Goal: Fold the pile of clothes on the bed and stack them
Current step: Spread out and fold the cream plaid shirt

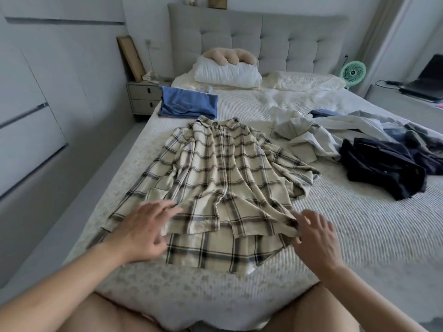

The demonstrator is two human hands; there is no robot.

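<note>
On the near half of the white ribbed bedspread (359, 224): cream plaid button-up shirt with dark checks (215, 183), spread front-up, collar toward the grey tufted headboard (263, 41), hem nearest the camera. Left hand (141, 233) over the shirt's lower left edge, fingers spread and nearly straight, thumb tip touching the cloth, gripping nothing. Right hand (314, 232) at the lower right corner of the hem, thumb and forefinger apparently pinching a fold of the fabric, other fingers loosely fanned. Beyond the collar, toward the left side of the bed: folded blue garment (189, 104), lying flat. To the right, well apart from the blue one: unfolded heap of pale grey and white clothes (311, 133), with a crumpled dark navy garment (383, 168) just beside it. By the headboard: white pillows (227, 74) topped with a beige plush cushion (230, 56).
</note>
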